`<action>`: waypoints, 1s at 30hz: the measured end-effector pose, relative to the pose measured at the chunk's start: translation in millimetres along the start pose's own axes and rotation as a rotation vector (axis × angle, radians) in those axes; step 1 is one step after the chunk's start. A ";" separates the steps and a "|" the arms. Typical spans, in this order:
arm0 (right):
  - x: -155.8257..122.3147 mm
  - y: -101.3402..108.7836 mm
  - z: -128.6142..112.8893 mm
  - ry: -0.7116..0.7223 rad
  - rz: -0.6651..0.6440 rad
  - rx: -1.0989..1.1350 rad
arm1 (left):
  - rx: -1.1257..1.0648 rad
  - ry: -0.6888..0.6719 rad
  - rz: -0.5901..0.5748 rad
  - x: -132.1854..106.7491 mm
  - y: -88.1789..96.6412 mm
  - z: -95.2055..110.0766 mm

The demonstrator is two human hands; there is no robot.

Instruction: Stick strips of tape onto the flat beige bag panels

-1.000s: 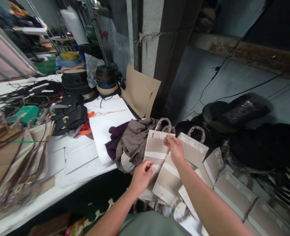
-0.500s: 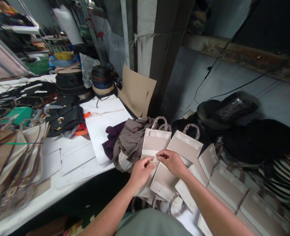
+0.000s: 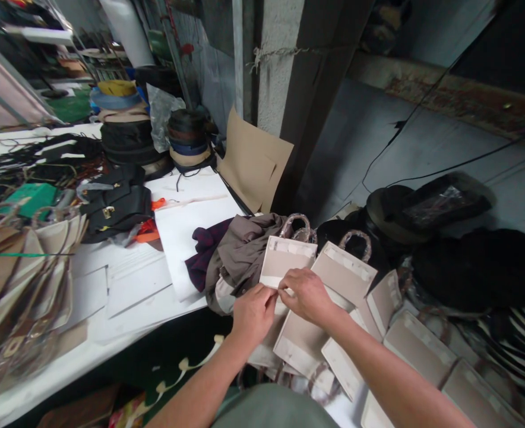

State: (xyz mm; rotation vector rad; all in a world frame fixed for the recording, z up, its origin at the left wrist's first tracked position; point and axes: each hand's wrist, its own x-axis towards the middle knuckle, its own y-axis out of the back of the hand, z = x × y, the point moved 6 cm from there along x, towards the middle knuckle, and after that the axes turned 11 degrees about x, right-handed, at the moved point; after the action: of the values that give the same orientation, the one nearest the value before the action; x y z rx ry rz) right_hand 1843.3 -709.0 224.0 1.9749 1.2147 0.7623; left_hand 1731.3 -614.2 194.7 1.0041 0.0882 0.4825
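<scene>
A beige handbag panel point(image 3: 288, 254) with a plastic-wrapped handle lies before me, a pale strip along its lower edge. At that edge my left hand point(image 3: 254, 312) and my right hand point(image 3: 306, 292) meet, fingertips pinched close together. What they grip between them is too small and hidden to make out. Another beige panel point(image 3: 345, 270) lies just right of my right hand, and one more point(image 3: 301, 342) is under my right wrist. A curled pale strip point(image 3: 183, 364) hangs beside my left forearm, its upper end out of sight behind it.
Crumpled grey-brown cloth point(image 3: 244, 246) lies left of the panels. More beige panels point(image 3: 418, 342) spread to the right, with black bundles point(image 3: 480, 261) behind. On the white table point(image 3: 138, 321) are stacked bag pieces point(image 3: 35, 279) and a black bag point(image 3: 117, 205). A cardboard sheet point(image 3: 253, 160) leans by the pillar.
My left fingers have closed in beside my right ones at the panel's lower edge. The curled pale strip now shows by my left forearm. The view has shifted slightly.
</scene>
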 end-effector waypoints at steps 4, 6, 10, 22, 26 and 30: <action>26.8 -0.9 39.7 -0.214 0.212 0.246 | -0.022 0.021 0.048 -4.5 -0.4 -6.7; 41.1 -4.0 66.7 -0.364 0.343 0.454 | -0.159 0.062 0.038 -7.0 -8.2 -15.3; 69.0 -19.2 98.2 -0.497 0.447 0.605 | -0.336 0.236 0.069 -5.7 -28.2 -50.3; 84.9 -41.7 111.0 -0.626 0.537 0.222 | -0.358 0.230 -0.009 16.7 -45.8 -71.3; 91.3 -36.5 112.8 -0.684 0.611 0.293 | -0.369 0.225 -0.003 25.1 -41.5 -71.4; 78.5 -19.8 99.7 -0.593 0.731 0.375 | -0.469 0.264 -0.079 38.5 -40.3 -74.8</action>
State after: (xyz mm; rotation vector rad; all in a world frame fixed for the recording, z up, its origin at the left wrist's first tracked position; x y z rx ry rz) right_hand 1940.4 -655.7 159.0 2.7288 0.2747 0.2155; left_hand 1758.0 -556.5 126.5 0.4733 0.2382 0.5305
